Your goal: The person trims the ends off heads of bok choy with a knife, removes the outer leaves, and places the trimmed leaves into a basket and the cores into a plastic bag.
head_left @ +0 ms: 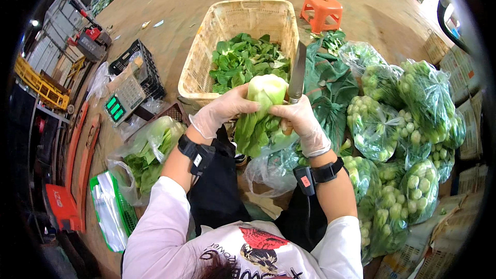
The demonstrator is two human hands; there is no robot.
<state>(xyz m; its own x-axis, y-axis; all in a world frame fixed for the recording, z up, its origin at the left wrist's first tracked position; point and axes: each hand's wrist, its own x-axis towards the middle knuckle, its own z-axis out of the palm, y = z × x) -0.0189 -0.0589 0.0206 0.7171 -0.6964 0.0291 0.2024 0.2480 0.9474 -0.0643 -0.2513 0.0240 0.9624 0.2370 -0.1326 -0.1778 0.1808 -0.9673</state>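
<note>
Head view: both hands are working at frame centre, gloved in thin clear plastic. Left hand [227,107] is gripping the pale stem end of a bok choy head [260,113], fingers wrapping over the top. Right hand [299,121] is closing around a knife [297,75] handle and pressing against the same head; blade is pointing up toward the top of the frame, just right of the vegetable. Hands are sitting close together, one on each side of the head.

Bok choy is hanging leaves-down at centre, above a clear plastic bag [268,168] in the lap area. Directly behind it, upper centre, a woven basket [199,67] is holding loose green leaves [243,59]. Right side of frame: bagged greens [398,119] are stacking up in a pile. Orange stool [321,10] is standing at upper right of centre. Left of centre: weighing scale [121,101] is sitting beside a black crate [139,62]; another bag of greens [147,152] is lying lower left.
</note>
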